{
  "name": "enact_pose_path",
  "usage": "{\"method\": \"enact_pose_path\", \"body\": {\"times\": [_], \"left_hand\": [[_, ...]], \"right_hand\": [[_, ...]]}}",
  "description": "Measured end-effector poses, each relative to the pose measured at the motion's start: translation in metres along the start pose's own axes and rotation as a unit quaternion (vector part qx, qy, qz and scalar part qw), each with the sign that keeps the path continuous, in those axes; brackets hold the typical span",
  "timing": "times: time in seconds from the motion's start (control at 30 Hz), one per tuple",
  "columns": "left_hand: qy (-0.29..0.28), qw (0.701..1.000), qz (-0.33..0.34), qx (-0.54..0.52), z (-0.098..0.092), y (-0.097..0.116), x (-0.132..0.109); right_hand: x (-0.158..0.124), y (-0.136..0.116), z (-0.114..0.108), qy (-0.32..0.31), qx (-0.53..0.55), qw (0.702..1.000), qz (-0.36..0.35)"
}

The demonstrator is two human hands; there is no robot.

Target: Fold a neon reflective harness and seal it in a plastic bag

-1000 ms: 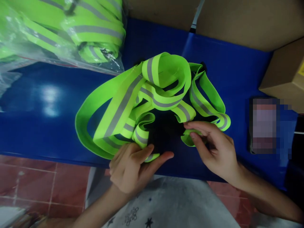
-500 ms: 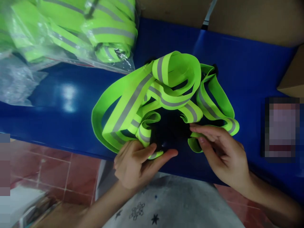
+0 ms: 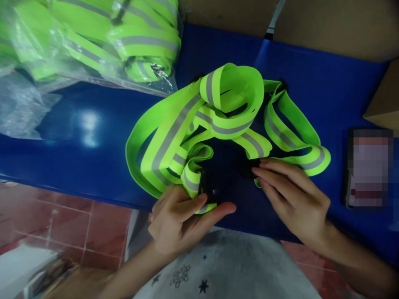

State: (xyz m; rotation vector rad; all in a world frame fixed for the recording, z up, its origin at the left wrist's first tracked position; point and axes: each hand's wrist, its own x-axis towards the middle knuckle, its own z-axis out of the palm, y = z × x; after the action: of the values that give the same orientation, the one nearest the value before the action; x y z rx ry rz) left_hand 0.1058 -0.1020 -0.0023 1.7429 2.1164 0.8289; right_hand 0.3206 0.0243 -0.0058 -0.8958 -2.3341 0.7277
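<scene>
A bright green reflective strap (image 3: 176, 133) with a grey stripe lies in loose loops on the blue table. My left hand (image 3: 174, 220) is closed around one end of it, with a dark buckle piece (image 3: 206, 185) beside the fingers and the thumb pointing right. At the other end, my right hand (image 3: 293, 193) pinches the strap near a second dark piece (image 3: 247, 166), whose shape is hard to make out against the blue surface. A gap separates the two ends. Black fittings also show on the far loops, one being a dark slider (image 3: 283, 85) at the right.
Clear bags of green straps (image 3: 146, 41) fill the far left, beside a crumpled plastic bag (image 3: 23, 108). Cardboard (image 3: 311, 25) stands along the back, with a box (image 3: 383, 97) at the right edge. A blurred-out phone-like object (image 3: 349, 191) lies at right on the blue table (image 3: 62, 166).
My right hand has shifted slightly right and closed more over its strap end, hiding most of the curled tip. The right loop has spread rightward. My left hand has barely moved.
</scene>
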Motion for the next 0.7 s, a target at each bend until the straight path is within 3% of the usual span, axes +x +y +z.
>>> {"method": "enact_pose_path", "body": {"times": [0.33, 0.5, 0.63, 0.7], "left_hand": [[0.045, 0.996, 0.076, -0.009, 0.000, 0.018, 0.031], [0.076, 0.991, 0.020, -0.107, 0.010, 0.016, 0.025], [0.090, 0.971, -0.049, -0.215, 0.020, 0.018, 0.016], [0.125, 0.960, -0.087, -0.237, 0.022, 0.018, 0.016]], "right_hand": [[-0.002, -0.001, 0.005, 0.015, 0.008, 0.999, -0.029], [-0.006, 0.003, 0.007, 0.008, -0.015, 0.998, -0.063], [-0.004, 0.002, 0.006, 0.009, -0.043, 0.995, -0.087], [-0.001, 0.001, 0.002, 0.020, -0.042, 0.995, -0.084]]}}
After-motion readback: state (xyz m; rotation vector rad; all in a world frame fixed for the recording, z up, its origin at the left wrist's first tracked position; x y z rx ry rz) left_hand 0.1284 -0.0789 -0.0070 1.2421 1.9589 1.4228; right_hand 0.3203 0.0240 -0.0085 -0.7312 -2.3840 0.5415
